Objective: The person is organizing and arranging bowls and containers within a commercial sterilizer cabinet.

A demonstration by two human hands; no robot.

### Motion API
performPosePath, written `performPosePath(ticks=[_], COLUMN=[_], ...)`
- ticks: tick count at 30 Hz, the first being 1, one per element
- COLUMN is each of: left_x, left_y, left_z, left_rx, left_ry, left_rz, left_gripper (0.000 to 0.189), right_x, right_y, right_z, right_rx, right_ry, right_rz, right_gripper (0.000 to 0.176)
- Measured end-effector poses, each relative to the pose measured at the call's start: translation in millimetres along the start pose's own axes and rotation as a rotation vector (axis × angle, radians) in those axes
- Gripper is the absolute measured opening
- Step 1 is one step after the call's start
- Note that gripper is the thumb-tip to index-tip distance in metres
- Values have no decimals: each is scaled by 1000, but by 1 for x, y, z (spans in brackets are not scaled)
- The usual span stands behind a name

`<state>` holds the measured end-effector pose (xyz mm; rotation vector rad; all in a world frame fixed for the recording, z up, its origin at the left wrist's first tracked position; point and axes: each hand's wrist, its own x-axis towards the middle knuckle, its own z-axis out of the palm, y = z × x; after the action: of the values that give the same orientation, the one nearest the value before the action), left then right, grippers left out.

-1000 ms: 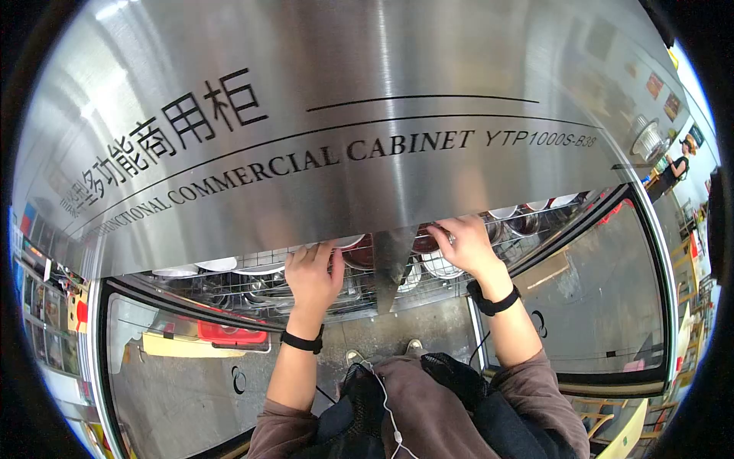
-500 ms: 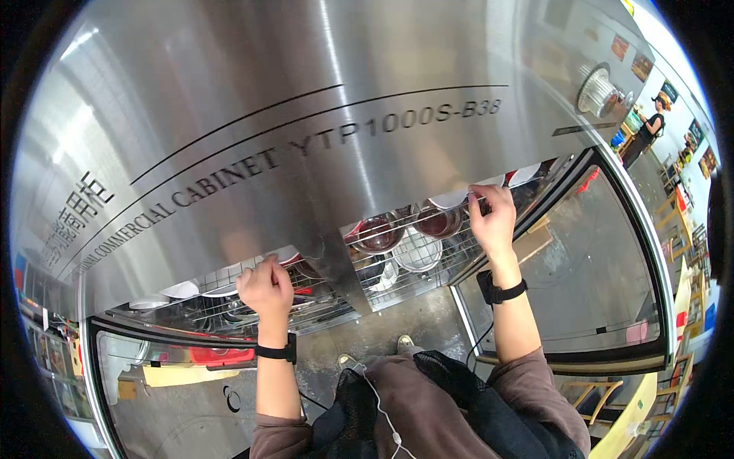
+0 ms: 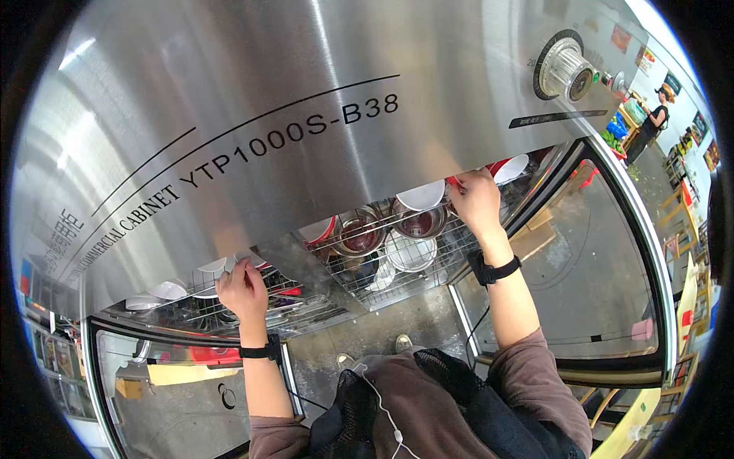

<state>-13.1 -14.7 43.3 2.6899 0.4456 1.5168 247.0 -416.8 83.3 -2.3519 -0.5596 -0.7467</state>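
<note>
My left hand (image 3: 243, 292) is closed at the front of the upper wire shelf, near white bowls (image 3: 168, 290); what its fingers hold, if anything, is hidden. At the right part of the cabinet (image 3: 306, 153), my right hand (image 3: 477, 200) is curled beside a white bowl (image 3: 420, 196) and a red-and-white bowl (image 3: 511, 167). Something red shows at its fingertips, too small to make out. Between the hands, metal pots (image 3: 359, 232) and a white plate or lid (image 3: 411, 251) sit on the wire racks (image 3: 382, 277).
Glass doors stand open at the left (image 3: 176, 398) and right (image 3: 604, 268). A knob (image 3: 566, 70) is on the cabinet's steel front. Another person (image 3: 654, 122) stands far off at the upper right, near tables and chairs. A cardboard box (image 3: 534, 233) shows through the right door.
The view has shifted rightward along the cabinet front, bringing the knob further in. Both my hands appear slightly more to the left, and more of the bowls shows beside my right hand.
</note>
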Motion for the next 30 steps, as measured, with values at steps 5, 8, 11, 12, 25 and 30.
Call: performPosePath(ticks=[5,8,11,12,25,30], left_x=[-2,0,0,0,0,1], left_y=[-2,0,-1,-2,-8,-8], left_z=[1,0,-1,0,1,-1], left_rx=[31,23,1,2,-29,-31], left_ry=[-13,-10,-16,-10,8,3], left_rz=[-19,-14,-6,-2,46,40], left_gripper=[14,14,13,13,11,10], right_x=[-7,-12,-16,-19,-32,-28], right_y=[-1,-8,-26,-32,-111,-115], right_z=[-12,-23,-31,-28,23,35], right_rx=[109,164,255,267,120,81], right_ry=[163,237,250,238,-126,-183], right_rz=[1,-65,-296,-340,-530,-545], right_gripper=[16,16,16,16,31,26])
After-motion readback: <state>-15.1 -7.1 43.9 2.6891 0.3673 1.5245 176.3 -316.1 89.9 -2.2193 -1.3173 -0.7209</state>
